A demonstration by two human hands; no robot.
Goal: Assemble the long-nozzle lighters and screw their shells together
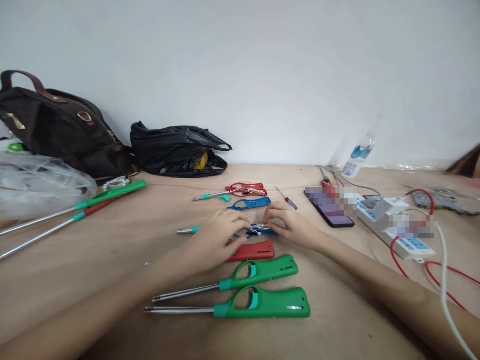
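An opened blue gas lighter (267, 232) lies on the table with its inner parts and thin wires exposed. Over its left part bends my left hand (219, 232), thumb and fingers curled round it and hiding much of the handle. My right hand (290, 222) grips the lighter's right end, fingertips bent together. Just beyond lie a separate blue handle half (250, 203) and an opened red lighter (245, 190) with a small teal trigger (225, 198). Nearer to me, a red lighter (257, 251) is partly covered by my left hand, followed by two green lighters (268, 272).
A small screwdriver (288, 199) and a phone (332, 210) lie to the right, beside a power strip (408, 245) with cables. A bottle (358, 156) stands at the wall. At left are a black plastic bag (168, 150), a dark backpack (63, 130) and more long lighters (112, 195).
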